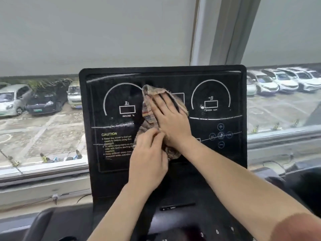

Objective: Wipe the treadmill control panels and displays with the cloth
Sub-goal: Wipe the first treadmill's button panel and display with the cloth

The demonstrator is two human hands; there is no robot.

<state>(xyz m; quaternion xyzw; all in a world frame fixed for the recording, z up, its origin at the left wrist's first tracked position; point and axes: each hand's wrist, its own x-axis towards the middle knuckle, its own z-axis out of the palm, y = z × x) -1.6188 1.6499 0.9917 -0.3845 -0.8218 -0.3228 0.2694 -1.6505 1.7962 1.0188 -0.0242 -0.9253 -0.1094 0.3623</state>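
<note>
Both hands were on the cloth at the middle of the treadmill panel.
The right hand (167, 117) lay flat, fingers straight and spread, pressing the brownish cloth (147, 119) against the black control panel (97, 164). The left hand (149, 157), just below it and beside the right wrist, had its fingers curled round the cloth's bunched lower part (the top corner was folded over beyond the right fingertips). The incline display (127, 109) was left of the right hand and the speed display (211, 103) right of it. The caution label (116, 145) lay left of the left hand, and the round buttons (221, 135) right of the right wrist.
</note>
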